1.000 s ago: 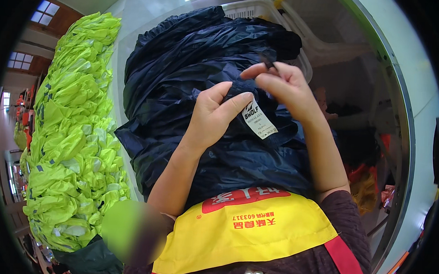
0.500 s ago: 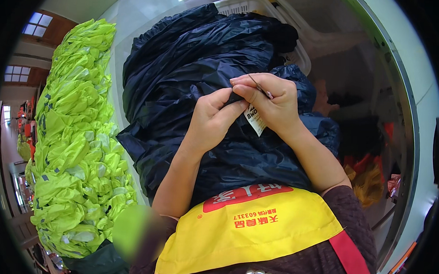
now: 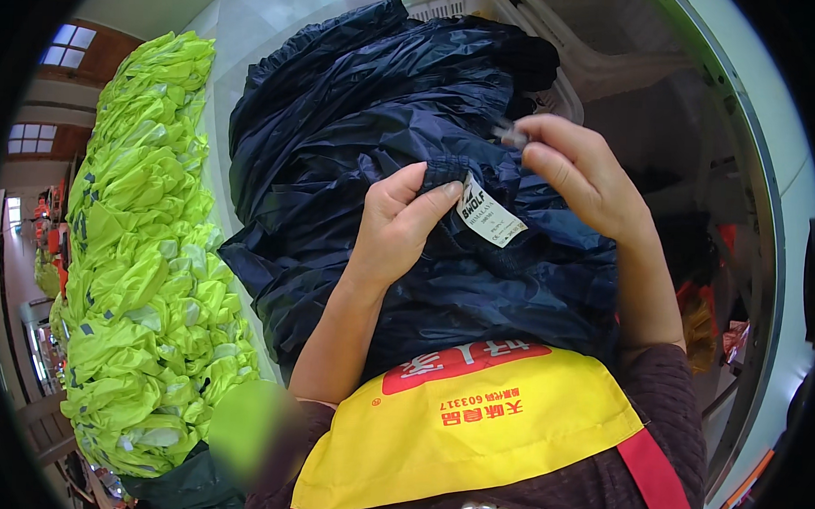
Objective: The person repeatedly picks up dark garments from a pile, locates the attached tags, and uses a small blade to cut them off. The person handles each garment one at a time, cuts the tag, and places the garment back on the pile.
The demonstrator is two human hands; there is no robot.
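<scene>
Pinching the navy garment's gathered edge (image 3: pixel 448 169) beside its white label (image 3: pixel 492 218), mid-scene, the left hand (image 3: pixel 393 223) steadies it; the right hand (image 3: pixel 585 175), farther right, grips a small blurred tool (image 3: pixel 511 135), perhaps snips: a slack pinch could let it nick the label.

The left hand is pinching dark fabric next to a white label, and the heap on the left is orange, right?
Wrong colour: in the head view, the heap on the left is yellow-green. The left hand is pinching dark fabric next to a white label.
</scene>
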